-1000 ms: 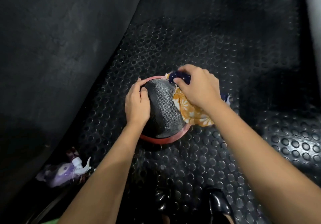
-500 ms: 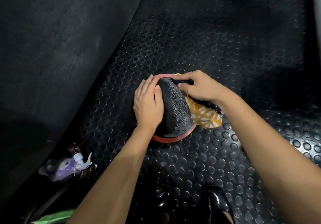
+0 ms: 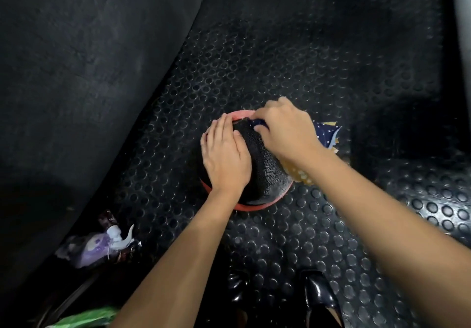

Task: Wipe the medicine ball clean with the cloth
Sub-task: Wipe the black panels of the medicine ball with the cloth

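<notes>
Ball: a black, coarse-textured ball [image 3: 265,167] with a red band around its rim sits on the mat, centre frame, between the two hands.
Left hand: the left hand [image 3: 225,159] lies flat on the ball's left side, fingers together and extended, palm pressed to the surface, gripping nothing.
Right hand: the right hand [image 3: 286,130] is bunched on the cloth at the ball's upper right, fingers curled and clamped on the fabric against the ball.
Cloth: a cloth [image 3: 325,134], dark blue with white dots on one part and orange with a pale pattern on another, trails out crumpled from under the right hand onto the mat.
Mat: a black rubber mat [image 3: 280,73], studded with raised round discs, glossy in places.
Left surface: a smooth, matte dark surface [image 3: 76,73] borders the mat.
Bottle: a purple spray bottle [image 3: 102,247] with a white trigger lies on its side at lower left; its label cannot be read.
Shoes: glossy black shoes [image 3: 319,294] show at the bottom edge.
Green item: a blurred green object [image 3: 86,317] at the bottom left corner; what it is cannot be told.
</notes>
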Available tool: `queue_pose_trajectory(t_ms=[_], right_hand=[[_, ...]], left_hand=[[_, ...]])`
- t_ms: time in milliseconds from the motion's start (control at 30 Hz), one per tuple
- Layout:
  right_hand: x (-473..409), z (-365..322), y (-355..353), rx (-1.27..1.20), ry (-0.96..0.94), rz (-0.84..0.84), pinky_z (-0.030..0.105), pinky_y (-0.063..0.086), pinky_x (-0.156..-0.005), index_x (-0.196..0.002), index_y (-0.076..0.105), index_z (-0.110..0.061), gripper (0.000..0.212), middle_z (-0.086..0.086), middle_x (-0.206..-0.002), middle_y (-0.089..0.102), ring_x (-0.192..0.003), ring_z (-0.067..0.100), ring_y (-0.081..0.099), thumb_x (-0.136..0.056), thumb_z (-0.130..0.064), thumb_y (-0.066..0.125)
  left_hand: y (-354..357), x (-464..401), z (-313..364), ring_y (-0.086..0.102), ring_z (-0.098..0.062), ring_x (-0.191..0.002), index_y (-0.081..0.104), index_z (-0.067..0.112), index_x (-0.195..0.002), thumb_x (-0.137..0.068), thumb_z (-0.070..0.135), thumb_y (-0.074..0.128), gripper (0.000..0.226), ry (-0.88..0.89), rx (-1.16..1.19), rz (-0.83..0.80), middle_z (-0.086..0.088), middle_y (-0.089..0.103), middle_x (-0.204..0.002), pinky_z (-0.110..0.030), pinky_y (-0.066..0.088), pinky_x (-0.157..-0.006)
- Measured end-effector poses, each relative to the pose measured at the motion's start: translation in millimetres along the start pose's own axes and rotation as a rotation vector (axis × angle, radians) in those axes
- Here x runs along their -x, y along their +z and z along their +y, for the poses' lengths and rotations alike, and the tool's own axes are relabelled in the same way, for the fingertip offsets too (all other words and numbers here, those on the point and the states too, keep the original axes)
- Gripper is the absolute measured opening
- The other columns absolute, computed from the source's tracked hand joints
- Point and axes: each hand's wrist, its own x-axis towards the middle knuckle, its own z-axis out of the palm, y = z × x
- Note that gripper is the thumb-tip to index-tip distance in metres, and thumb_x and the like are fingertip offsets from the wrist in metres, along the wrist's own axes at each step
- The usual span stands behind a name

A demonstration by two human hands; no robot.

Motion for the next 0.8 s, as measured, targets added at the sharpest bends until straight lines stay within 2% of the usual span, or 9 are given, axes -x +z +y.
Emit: queue_pose_trajectory(t_ms=[133, 267, 400, 533, 567, 667, 800], right_hand=[[-13.7, 6.8, -1.9, 0.025, 0.097, 0.017, 0.035, 0.038, -0.073, -0.117, 0.062, -0.025, 0.025, 0.001, -0.117, 0.056, -0.114, 0.023, 0.043, -0.096, -0.026, 0.049], [0.8, -4.9, 3.2, 0.032, -0.064, 0.014, 0.035, 0.04, -0.072, -0.121, 0.06, -0.029, 0.028, -0.002, -0.116, 0.055, -0.114, 0.02, 0.044, -0.096, -0.029, 0.047], [-20.3, 4.1, -3.3, 0.026, 0.063, 0.006, 0.035, 0.038, -0.073, -0.119, 0.062, -0.027, 0.027, 0.001, -0.119, 0.057, -0.114, 0.024, 0.045, -0.096, -0.026, 0.048], [-7.6, -7.1, -1.0, 0.028, -0.093, -0.04, 0.037, 0.042, -0.078, -0.124, 0.058, -0.029, 0.03, -0.001, -0.12, 0.055, -0.115, 0.022, 0.045, -0.096, -0.027, 0.046], [-7.9, -4.9, -2.7, 0.025, -0.107, -0.047, 0.037, 0.042, -0.078, -0.124, 0.057, -0.03, 0.03, -0.001, -0.12, 0.055, -0.115, 0.022, 0.045, -0.097, -0.028, 0.046], [-22.5, 1.9, -6.9, 0.028, 0.01, -0.034, 0.034, 0.036, -0.073, -0.12, 0.06, -0.028, 0.027, 0.001, -0.12, 0.057, -0.115, 0.023, 0.045, -0.096, -0.027, 0.047], [-11.0, -7.1, 0.7, 0.052, -0.133, -0.042, 0.033, 0.037, -0.071, -0.124, 0.057, -0.032, 0.03, -0.002, -0.119, 0.055, -0.114, 0.021, 0.046, -0.097, -0.028, 0.045]], left_hand=[[0.8, 2.9, 4.6, 0.031, -0.017, -0.14, 0.042, 0.01, -0.142, -0.092, 0.035, 0.008, 0.065, 0.022, -0.009, 0.014, -0.001, 0.043, -0.148, -0.033, 0.013, -0.116], [-0.6, 2.1, 0.0, 0.032, -0.016, -0.14, 0.042, 0.011, -0.142, -0.093, 0.035, 0.009, 0.064, 0.016, -0.015, 0.015, -0.001, 0.043, -0.147, -0.032, 0.014, -0.116], [0.9, 4.1, 5.2, 0.033, -0.017, -0.139, 0.043, 0.01, -0.141, -0.093, 0.033, 0.012, 0.062, 0.04, -0.021, 0.02, -0.002, 0.044, -0.146, -0.031, 0.013, -0.115], [1.8, 3.9, 2.4, 0.034, -0.016, -0.138, 0.045, 0.011, -0.14, -0.094, 0.033, 0.013, 0.06, 0.038, -0.027, 0.03, -0.001, 0.045, -0.145, -0.031, 0.014, -0.115], [1.5, 3.6, 1.6, 0.034, -0.016, -0.138, 0.045, 0.011, -0.14, -0.094, 0.034, 0.013, 0.06, 0.039, -0.024, 0.027, -0.001, 0.045, -0.146, -0.031, 0.014, -0.115], [1.9, 3.7, 4.9, 0.033, -0.017, -0.139, 0.044, 0.011, -0.141, -0.094, 0.033, 0.012, 0.061, 0.042, -0.02, 0.02, -0.002, 0.045, -0.146, -0.033, 0.014, -0.116], [0.5, 0.9, -0.5, 0.034, -0.017, -0.138, 0.044, 0.01, -0.14, -0.094, 0.032, 0.014, 0.059, 0.033, 0.002, 0.017, -0.002, 0.046, -0.145, -0.035, 0.017, -0.115]])
